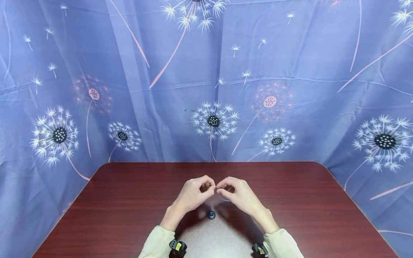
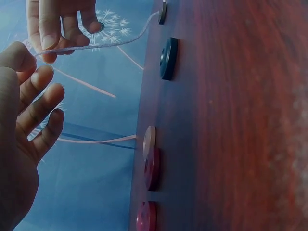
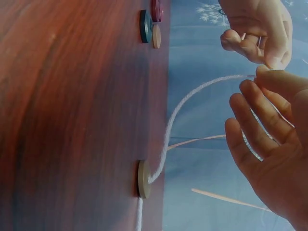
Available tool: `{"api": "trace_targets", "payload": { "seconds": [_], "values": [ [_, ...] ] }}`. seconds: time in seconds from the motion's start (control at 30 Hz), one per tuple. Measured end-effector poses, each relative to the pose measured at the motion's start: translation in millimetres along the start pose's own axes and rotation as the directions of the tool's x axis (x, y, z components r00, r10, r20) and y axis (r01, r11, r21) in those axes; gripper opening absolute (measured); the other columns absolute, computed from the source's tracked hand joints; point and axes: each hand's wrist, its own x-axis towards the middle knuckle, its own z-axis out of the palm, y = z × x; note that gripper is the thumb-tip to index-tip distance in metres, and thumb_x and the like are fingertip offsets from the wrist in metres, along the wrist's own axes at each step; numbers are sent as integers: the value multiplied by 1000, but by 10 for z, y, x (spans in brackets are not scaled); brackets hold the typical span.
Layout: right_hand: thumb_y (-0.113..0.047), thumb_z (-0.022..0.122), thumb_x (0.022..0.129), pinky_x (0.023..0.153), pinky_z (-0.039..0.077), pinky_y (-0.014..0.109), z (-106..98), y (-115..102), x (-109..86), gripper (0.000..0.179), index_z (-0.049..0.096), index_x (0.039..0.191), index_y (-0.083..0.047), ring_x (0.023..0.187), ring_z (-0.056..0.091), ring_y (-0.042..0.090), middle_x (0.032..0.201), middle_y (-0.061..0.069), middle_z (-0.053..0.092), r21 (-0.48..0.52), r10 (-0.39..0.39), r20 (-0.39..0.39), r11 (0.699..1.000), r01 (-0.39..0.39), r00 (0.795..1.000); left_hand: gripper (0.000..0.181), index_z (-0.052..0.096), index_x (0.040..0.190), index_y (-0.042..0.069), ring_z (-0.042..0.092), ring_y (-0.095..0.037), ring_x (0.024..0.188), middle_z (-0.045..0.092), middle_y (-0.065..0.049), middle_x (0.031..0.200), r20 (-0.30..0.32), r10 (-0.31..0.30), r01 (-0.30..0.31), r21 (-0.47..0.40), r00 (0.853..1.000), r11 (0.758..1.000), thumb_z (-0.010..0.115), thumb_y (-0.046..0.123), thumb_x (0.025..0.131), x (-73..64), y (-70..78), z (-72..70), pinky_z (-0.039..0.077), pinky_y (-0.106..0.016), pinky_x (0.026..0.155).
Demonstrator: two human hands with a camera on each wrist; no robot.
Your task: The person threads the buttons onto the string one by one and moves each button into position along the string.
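Near the middle of the table my left hand (image 1: 193,193) and right hand (image 1: 240,195) almost meet, fingertip to fingertip. Both pinch a thin whitish cord (image 3: 192,94) between thumb and fingers, close to each other. From the fingertips the cord curves down to a brown button-like disc (image 3: 143,179) on the table, and more cord shows on the disc's other side. A dark teal button (image 1: 211,215) lies on the near side of the hands. The cord's tip is hidden by the fingers.
More button-like discs lie on the table: a tan one (image 2: 149,140), a dark red one (image 2: 152,168) and a pinkish-red one (image 2: 146,216). The dark wooden table (image 1: 129,200) ends at a blue dandelion-patterned cloth (image 1: 174,118) behind and at both sides.
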Motion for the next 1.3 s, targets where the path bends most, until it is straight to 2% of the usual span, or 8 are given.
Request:
{"api": "trace_targets", "payload": {
  "seconds": [0.3, 0.4, 0.57, 0.73, 0.87, 1.07, 1.3],
  "values": [
    [-20, 70, 92, 65, 54, 26, 4, 13, -6, 6, 70, 93, -13, 72, 63, 7, 84, -8, 69, -2, -24, -14, 1000, 24, 1000, 11, 64, 85, 24, 51, 4, 64, 57, 18, 70, -21, 30, -30, 14, 999, 999, 68, 14, 84, -1, 4, 1, 45, -16, 58],
    [-15, 69, 91, 64, 54, 25, 6, 15, -5, 1, 69, 92, -14, 69, 63, 6, 80, -8, 69, 10, -15, -9, 1000, 16, 1000, 13, 64, 84, 25, 51, 4, 63, 57, 18, 69, -23, 36, -35, 21, 999, 999, 68, 13, 83, -2, -2, 6, 44, -15, 58],
    [-6, 67, 88, 59, 54, 25, -2, 11, -5, 9, 69, 92, -14, 63, 62, 6, 76, -5, 66, 38, 6, 2, 999, -6, 1000, 12, 63, 84, 25, 52, 3, 62, 57, 18, 69, -15, 36, -36, 25, 999, 999, 68, 14, 82, -5, -13, 21, 43, -14, 57],
    [-6, 68, 87, 63, 54, 22, -36, 20, -2, 12, 71, 93, -16, 66, 61, 2, 80, -7, 66, -6, 10, -10, 1000, -10, 1000, 10, 63, 84, 24, 50, 5, 62, 57, 18, 68, -9, 39, -38, 24, 999, 999, 68, 15, 82, -7, -13, 34, 43, -14, 57],
    [-7, 69, 88, 67, 53, 22, -63, 14, -6, 8, 73, 94, -12, 70, 61, 4, 82, -7, 66, -40, 2, -24, 999, -3, 1000, 8, 64, 83, 24, 50, 5, 62, 57, 17, 69, 2, 31, -31, 26, 1000, 999, 67, 16, 84, -8, -5, 34, 43, -14, 57],
    [-10, 69, 90, 68, 53, 21, -71, 17, -8, 6, 73, 94, -11, 72, 62, 8, 84, -6, 67, -59, -10, -26, 998, 8, 1000, 3, 66, 90, 24, 52, 5, 65, 60, 19, 73, 65, -33, 32, 25, 997, 999, 65, 24, 93, -13, -21, 22, 45, -17, 60],
    [-10, 70, 90, 68, 52, 20, -97, 37, -11, 7, 72, 93, -15, 72, 60, 3, 85, -6, 68, -83, -16, -42, 996, 13, 999, 13, 69, 103, 28, 55, 1, 64, 62, 21, 79, 165, -118, 125, -33, 979, 992, 66, 38, 95, -10, -36, -17, 48, -20, 59]
  ]
}}
